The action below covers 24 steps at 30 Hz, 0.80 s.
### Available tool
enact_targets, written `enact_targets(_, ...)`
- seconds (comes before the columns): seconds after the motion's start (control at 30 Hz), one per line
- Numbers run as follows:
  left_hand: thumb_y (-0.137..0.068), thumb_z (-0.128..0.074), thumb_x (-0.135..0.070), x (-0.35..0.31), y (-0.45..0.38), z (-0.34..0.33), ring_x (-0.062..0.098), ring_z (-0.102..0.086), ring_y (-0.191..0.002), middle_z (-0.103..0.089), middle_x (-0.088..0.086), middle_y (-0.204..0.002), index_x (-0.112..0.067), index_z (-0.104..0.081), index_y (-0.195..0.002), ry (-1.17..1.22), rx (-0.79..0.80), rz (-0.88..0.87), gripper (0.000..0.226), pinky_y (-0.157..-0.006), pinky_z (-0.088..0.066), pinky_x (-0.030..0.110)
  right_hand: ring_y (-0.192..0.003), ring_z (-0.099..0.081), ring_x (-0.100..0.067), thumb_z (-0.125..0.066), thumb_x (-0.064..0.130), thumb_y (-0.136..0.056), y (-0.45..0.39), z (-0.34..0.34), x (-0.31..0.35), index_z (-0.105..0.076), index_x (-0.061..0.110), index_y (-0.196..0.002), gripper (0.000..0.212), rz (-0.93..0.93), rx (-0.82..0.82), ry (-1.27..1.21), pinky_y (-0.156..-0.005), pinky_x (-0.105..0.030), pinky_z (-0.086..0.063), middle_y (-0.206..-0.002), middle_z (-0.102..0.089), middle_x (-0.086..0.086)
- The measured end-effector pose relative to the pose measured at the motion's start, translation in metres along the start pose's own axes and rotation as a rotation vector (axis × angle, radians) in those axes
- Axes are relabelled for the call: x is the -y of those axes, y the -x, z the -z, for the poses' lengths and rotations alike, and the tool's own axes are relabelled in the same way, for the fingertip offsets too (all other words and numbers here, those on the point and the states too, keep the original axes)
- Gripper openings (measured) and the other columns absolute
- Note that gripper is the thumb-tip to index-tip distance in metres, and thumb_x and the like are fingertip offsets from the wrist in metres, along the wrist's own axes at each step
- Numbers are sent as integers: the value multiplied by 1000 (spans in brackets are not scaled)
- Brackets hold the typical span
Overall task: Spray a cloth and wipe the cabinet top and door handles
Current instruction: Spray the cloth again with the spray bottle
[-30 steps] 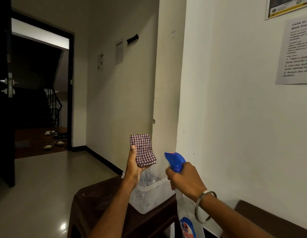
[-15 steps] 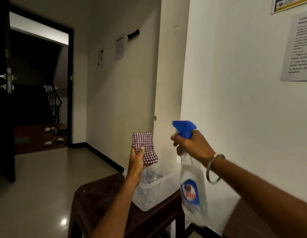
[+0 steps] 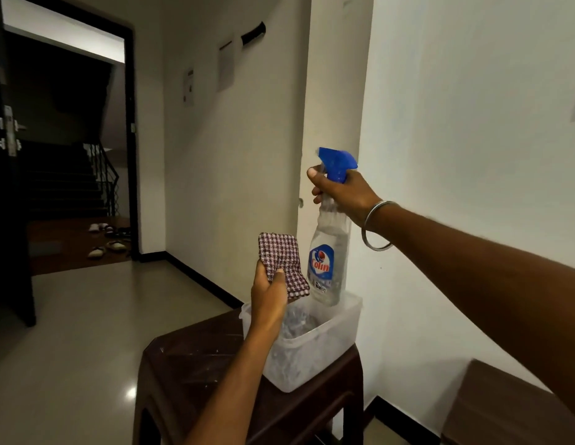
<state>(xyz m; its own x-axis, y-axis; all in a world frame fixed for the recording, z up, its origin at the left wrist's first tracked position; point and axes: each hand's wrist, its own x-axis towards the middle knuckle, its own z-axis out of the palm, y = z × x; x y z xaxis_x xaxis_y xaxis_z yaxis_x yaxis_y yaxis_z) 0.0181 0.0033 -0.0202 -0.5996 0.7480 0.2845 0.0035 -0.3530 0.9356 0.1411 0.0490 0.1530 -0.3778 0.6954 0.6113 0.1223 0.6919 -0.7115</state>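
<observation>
Right, left hand (image 3: 267, 295) pinches folded cloth (image 3: 281, 263) upright over tub (image 3: 324, 354); right hand (image 3: 345, 192) fingers curled round bottle (image 3: 328, 255) neck, just beside the cloth.
</observation>
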Motion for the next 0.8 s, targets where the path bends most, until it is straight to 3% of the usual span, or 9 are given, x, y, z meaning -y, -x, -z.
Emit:
enact_targets(0.1, -100, -42, -17, 0, 1, 0, 5, -54, -87, -53, -3, -121, -25, -37, -145, -53, -2, -40, 45, -67, -50, 20, -72, -63, -14, -61, 38, -90, -1, -17, -32, -57, 14, -115, 35, -15, 67, 60, -71, -26, -56, -85, -63, -5)
enact_targets(0.17, -100, -42, -16, -1, 3, 0, 0, -50, -83, -52, -3, -121, -24, -36, -145, -71, 3, -56, 46, -60, -41, 13, -72, -62, -12, -60, 38, -90, 2, -23, -51, -54, 16, -118, 36, -46, 103, 95, -67, -22, -53, -85, -62, -2)
enact_targets(0.37, -100, -43, -18, 1, 0, 1, 20, -56, -113, -52, 4, -136, -25, -36, -146, -86, -8, -63, 47, -77, -50, 24, -77, -61, -14, -59, 40, -90, 5, -21, -96, -50, 18, -131, 47, -147, 207, 124, -79, -35, -55, -101, -61, -3)
enact_targets(0.5, -100, -43, -17, 2, -2, 0, 16, -56, -106, -53, 2, -133, -25, -36, -145, -76, -9, -79, 47, -71, -48, 20, -84, -60, -19, -59, 36, -90, 7, -19, -109, -48, 20, -132, 46, -164, 256, 108, -75, -28, -55, -113, -59, -10)
enact_targets(0.57, -100, -43, -17, 2, -2, 0, 12, -53, -101, -53, -3, -126, -25, -37, -145, -73, -8, -94, 46, -69, -47, 18, -93, -61, -25, -62, 36, -89, 7, -17, -114, -48, 20, -131, 48, -188, 240, 87, -79, -31, -55, -118, -59, -13)
enact_targets(0.7, -100, -44, -17, 2, 0, 0, 13, -55, -100, -53, -5, -121, -26, -38, -144, -60, -11, -93, 46, -76, -51, 25, -93, -59, -28, -67, 38, -84, 10, -9, -117, -50, 12, -123, 49, -311, 243, 124, -79, -32, -53, -100, -61, -13)
enact_targets(0.8, -100, -44, -18, 2, 0, 1, 15, -57, -102, -54, -2, -124, -27, -38, -143, -55, -6, -85, 45, -81, -52, 30, -98, -57, -26, -67, 33, -85, 20, -6, -117, -46, 10, -126, 52, -351, 248, 187, -87, -35, -51, -107, -59, -12)
